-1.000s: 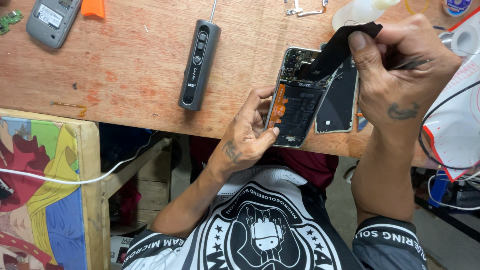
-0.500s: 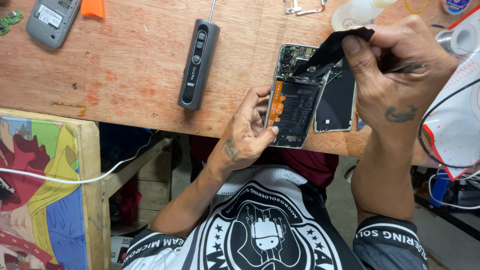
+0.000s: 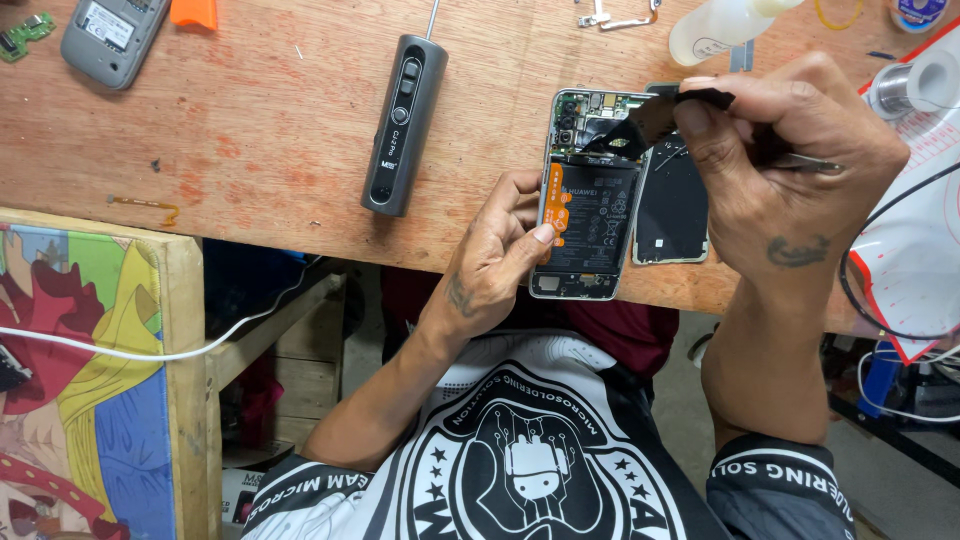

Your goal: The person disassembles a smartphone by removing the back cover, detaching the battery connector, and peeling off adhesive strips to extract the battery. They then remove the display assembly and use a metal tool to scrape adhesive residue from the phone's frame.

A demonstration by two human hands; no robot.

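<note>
The left hand (image 3: 492, 262) is curling against one opened phone (image 3: 585, 200), steadying it; the right hand (image 3: 785, 165) is pinching one black strip (image 3: 660, 112).

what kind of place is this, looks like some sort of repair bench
Most likely a phone repair workbench. The left hand steadies an opened phone with its battery showing, its back cover lies beside it, and a solder spool and a grey handheld tool sit on the worn wooden table.
</note>
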